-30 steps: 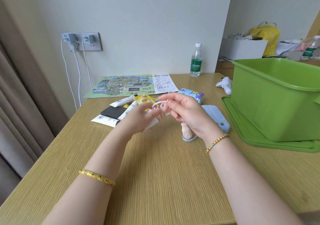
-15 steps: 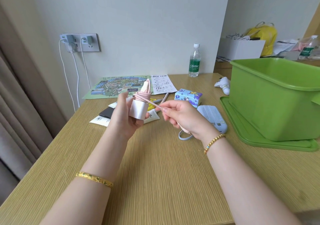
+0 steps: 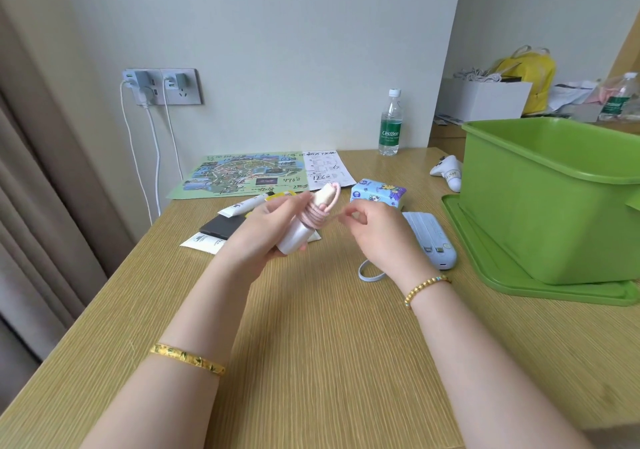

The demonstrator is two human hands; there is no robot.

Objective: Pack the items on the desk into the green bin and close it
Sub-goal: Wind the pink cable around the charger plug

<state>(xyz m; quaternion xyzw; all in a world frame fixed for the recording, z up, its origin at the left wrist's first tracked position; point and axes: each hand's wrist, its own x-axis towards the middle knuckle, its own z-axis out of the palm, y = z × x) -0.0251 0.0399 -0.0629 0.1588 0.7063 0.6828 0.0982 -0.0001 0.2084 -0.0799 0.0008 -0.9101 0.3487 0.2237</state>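
Wood-grain tabletop [image 3: 311, 362] against a pale wall, curtain on the left.

Nearest: both hands raised just over the tabletop, mid-frame. Left hand [image 3: 266, 237] wrapped around a small white device [image 3: 298, 235] with a pink cord [image 3: 315, 213] coiled round its upper part. Right hand [image 3: 377, 230] pinches the cord's loose end, fingers curled tight. Judgement: cord is being wound up before packing.

Handling: device looks light and rigid, smooth shell, maybe a bit slippery; hold the body, not the cord. Cord is limp and will likely unwind if the end isn't tucked in.

Just behind the hands: lavender power bank [image 3: 431, 240] with a loop strap, tissue pack [image 3: 377, 194], white tubes [image 3: 242, 206], dark card wallet [image 3: 221, 227]. All still on the tabletop, so packing looks barely begun.

Right: green bin [image 3: 540, 213], open, standing on its lid [image 3: 519, 286]. Inside not visible. White gadget [image 3: 448, 171] beside it.

Far: map sheet [image 3: 242, 175], water bottle [image 3: 390, 126] near the wall, wall socket [image 3: 162, 86] with chargers plugged in.
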